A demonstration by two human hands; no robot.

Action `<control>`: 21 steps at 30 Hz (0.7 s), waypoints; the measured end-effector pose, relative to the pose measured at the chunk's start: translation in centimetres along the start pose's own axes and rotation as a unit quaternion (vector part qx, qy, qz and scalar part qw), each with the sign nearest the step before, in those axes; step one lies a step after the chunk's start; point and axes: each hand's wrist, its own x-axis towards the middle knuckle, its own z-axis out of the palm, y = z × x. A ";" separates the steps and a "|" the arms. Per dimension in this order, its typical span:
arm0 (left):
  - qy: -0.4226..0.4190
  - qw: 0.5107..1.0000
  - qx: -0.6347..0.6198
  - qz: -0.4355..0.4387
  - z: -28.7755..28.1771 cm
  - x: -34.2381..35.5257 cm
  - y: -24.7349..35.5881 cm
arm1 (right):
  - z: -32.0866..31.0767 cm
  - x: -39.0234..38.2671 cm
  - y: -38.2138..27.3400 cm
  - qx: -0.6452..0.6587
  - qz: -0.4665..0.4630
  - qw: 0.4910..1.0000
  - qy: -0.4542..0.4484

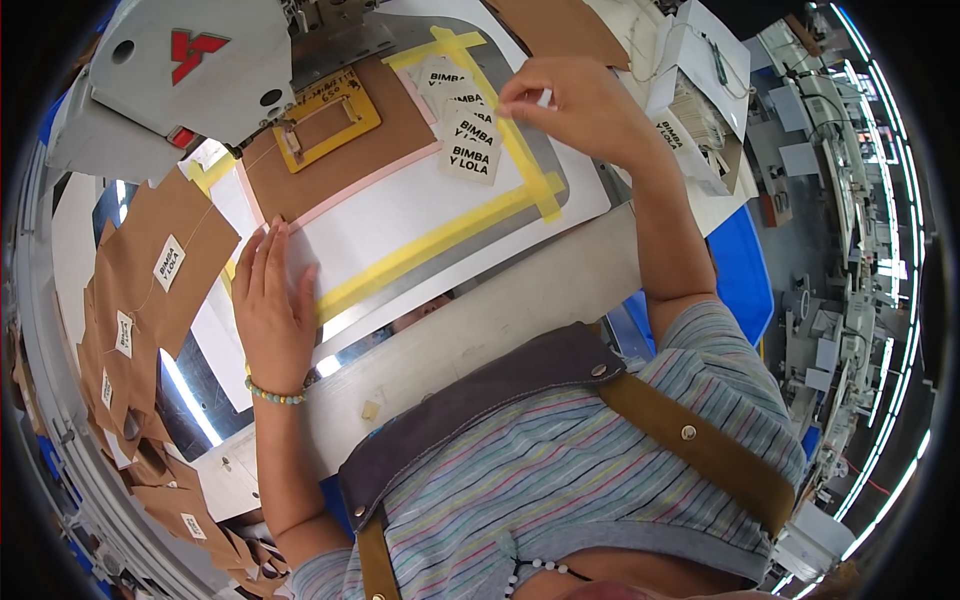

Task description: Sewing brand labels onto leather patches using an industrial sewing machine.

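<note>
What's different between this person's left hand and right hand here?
The left hand has its fingers stretched out beside the corner of the brown panel; the right hand is bent, thumb and fingertips drawn together near the overlapping white labels.
The left wrist wears a beaded bracelet; the right wrist is bare.
Both hands are ungloved.

It is a sewing workshop, shown by the big white sewing machine (190, 105) and flat brown pieces (190, 228) bearing rectangular white labels (168, 263).
</note>
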 end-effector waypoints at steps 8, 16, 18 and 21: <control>-0.003 1.000 0.008 0.008 0.1 0.0 0.0 | 5.2 -1.9 -0.2 -0.080 -0.058 0.995 -0.009; -0.009 1.000 0.001 -0.004 0.0 -0.4 0.0 | 3.4 0.2 1.7 0.026 -0.065 0.998 -0.010; -0.008 1.000 0.002 -0.002 0.1 -0.4 -0.2 | 3.9 0.6 1.9 0.020 -0.057 0.998 0.002; -0.013 1.000 0.016 0.002 -0.2 -0.2 -0.3 | 4.8 1.6 2.9 0.037 -0.042 0.998 0.014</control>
